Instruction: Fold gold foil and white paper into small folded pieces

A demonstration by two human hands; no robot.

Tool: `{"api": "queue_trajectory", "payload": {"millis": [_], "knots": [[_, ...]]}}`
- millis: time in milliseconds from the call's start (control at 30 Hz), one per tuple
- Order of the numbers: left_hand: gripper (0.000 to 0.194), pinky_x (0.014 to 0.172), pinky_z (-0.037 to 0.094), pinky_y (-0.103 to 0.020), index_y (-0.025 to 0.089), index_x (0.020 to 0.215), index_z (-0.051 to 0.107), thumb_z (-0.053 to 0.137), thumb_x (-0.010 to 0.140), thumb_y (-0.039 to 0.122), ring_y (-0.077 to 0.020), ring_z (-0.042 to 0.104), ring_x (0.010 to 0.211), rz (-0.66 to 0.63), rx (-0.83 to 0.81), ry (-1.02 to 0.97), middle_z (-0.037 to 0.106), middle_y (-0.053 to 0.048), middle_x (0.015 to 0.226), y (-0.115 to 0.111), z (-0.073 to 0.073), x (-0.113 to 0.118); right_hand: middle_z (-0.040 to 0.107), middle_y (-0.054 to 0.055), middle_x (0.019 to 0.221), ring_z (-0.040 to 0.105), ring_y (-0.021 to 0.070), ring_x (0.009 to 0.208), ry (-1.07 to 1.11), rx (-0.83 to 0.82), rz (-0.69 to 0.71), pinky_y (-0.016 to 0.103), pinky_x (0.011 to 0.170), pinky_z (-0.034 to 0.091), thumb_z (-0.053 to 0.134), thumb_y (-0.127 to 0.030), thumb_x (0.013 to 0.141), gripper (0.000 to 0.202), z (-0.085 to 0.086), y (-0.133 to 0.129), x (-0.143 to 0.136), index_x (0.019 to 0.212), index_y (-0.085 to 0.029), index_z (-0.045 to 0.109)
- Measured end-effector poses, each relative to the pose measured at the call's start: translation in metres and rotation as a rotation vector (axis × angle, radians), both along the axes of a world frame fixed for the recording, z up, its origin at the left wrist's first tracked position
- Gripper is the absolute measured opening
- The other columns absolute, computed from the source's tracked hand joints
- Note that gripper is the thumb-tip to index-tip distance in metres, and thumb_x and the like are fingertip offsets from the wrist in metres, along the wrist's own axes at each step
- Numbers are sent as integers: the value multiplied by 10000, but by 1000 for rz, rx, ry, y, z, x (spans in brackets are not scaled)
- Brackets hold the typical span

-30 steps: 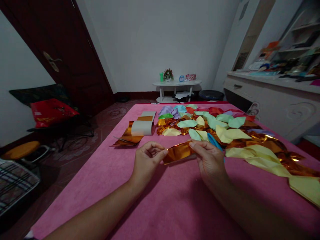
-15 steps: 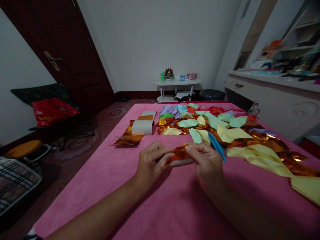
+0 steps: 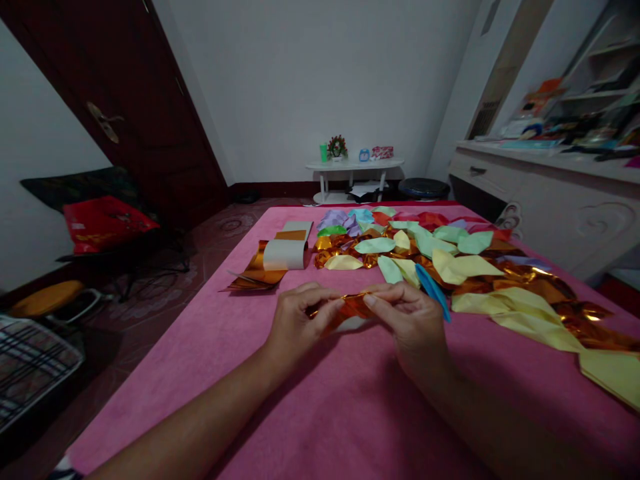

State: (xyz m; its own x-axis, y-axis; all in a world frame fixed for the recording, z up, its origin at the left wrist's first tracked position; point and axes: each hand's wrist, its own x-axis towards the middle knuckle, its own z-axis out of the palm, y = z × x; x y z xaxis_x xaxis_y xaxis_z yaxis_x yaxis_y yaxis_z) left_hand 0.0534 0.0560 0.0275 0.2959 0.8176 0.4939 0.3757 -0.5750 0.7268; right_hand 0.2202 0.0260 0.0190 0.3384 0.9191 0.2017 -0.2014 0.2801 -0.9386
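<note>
- Pink cloth-covered tabletop (image 3: 310, 433), filling the lower frame.
- Loose heap of folded green, yellow and coppery papers (image 3: 465, 270), right of centre; a careless swing of my right hand (image 3: 415, 320) might scatter it.
- My left hand (image 3: 299, 317), just left of centre; uneven pulling could tear what both hands hold.
- Shiny copper-coloured foil strip (image 3: 355, 307), frame centre, clamped between each thumb and fingers.
</note>
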Motion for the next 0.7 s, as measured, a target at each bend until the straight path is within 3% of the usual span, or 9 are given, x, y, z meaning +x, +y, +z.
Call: {"api": "queue_trajectory", "payload": {"millis": [67,267,433,533,700], "knots": [[147,553,412,-229,187,900,760,650,820,241,-131,573,601,-39,12,21,670,-39,682,0,0,-1,704,39,713,639,155,672,-34,9,-5,279,650,534,810,-237,619,144,1,-1,0,593,-182,679],[192,518,379,-223,190,787,765,618,851,297,-119,547,548,-107,-13,22,646,-28,607,-4,7,-1,706,43,727,637,158,677,-35,9,-15,279,646,531,803,-255,632,151,-1,1,1,601,-182,674],[177,525,383,-220,190,767,764,611,846,233,-118,548,541,-82,10,35,662,-31,609,-6,12,-1,685,29,682,629,152,631,-84,4,102,266,605,533,820,-285,612,193,0,5,5,699,-184,681],[180,515,371,-215,198,785,769,600,847,210,-106,514,508,-83,77,69,641,-24,581,-7,13,-1,683,19,687,621,155,617,-236,23,147,266,576,523,812,-266,610,190,7,5,7,756,-197,712],[190,481,340,-204,178,837,772,590,856,228,-95,501,490,-125,160,123,611,-31,575,-10,11,-1,694,13,696,632,169,679,-606,133,248,275,631,491,730,-217,701,26,22,5,11,688,-234,745]]}}
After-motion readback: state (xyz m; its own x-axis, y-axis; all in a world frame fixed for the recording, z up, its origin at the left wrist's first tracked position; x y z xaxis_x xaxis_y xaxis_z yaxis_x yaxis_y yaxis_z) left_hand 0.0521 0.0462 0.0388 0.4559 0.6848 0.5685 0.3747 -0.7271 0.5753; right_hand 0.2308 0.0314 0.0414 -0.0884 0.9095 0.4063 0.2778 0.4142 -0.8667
